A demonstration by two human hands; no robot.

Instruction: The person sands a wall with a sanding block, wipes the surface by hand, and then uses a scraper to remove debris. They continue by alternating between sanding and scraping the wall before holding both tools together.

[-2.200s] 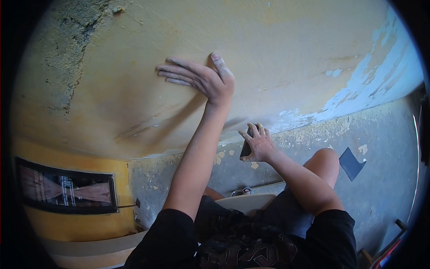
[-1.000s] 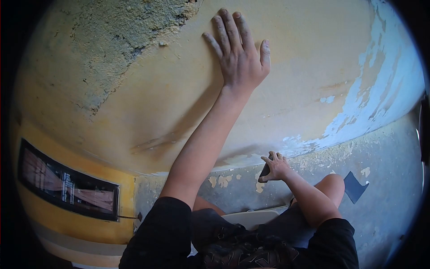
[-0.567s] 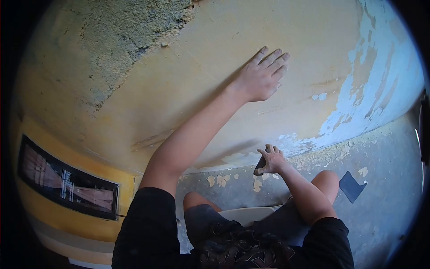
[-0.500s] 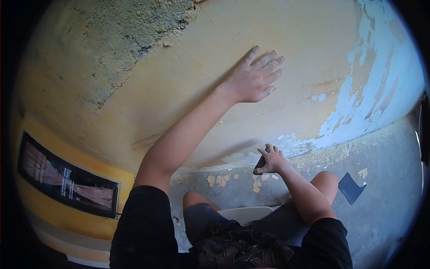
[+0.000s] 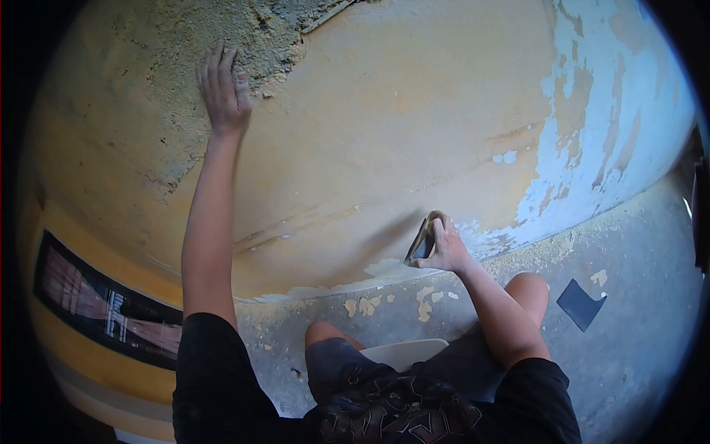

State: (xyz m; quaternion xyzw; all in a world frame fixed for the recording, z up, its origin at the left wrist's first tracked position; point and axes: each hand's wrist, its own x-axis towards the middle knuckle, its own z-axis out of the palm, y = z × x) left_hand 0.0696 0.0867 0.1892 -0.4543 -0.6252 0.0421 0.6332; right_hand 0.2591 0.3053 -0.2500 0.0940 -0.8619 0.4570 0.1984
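Left hand: the left hand (image 5: 224, 85) is raised high on the wall (image 5: 384, 133); the palm is flat and the fingers are straight and close together, holding nothing; the fingertips lie on the rough patch (image 5: 140, 103), and the heel sits at the patch's edge, where smooth yellow paint begins; the arm runs almost straight up from the shoulder.
Right hand: the right hand (image 5: 446, 250) is low on the wall, just above the line where wall meets floor; its fingers are curled shut around the sandpaper (image 5: 420, 244); the back of the hand faces the camera.
Sandpaper: a folded dark sheet with a tan edge, gripped in the right hand; its upper edge touches the wall and the rest tilts away; it sits just beside a pale strip of bared paint; well apart from the left hand.
Wall: yellow paint, scuffed and streaked; the rough patch at upper left is grey-green and pitted; blue-white flaking (image 5: 584, 140) covers the right side; a dark band (image 5: 103, 314) with pale markings runs low at the left, too blurred to read.
Floor: the floor (image 5: 643, 251) is grey and gritty; paint flakes (image 5: 425, 303) lie along the wall's foot, just below the right hand; a dark scrap (image 5: 580, 303) lies flat to the right of the knee (image 5: 526, 285), well apart from both hands.
Seat: a pale seat (image 5: 405, 351) shows between the thighs; the person sits facing the wall in a black shirt and dark shorts.
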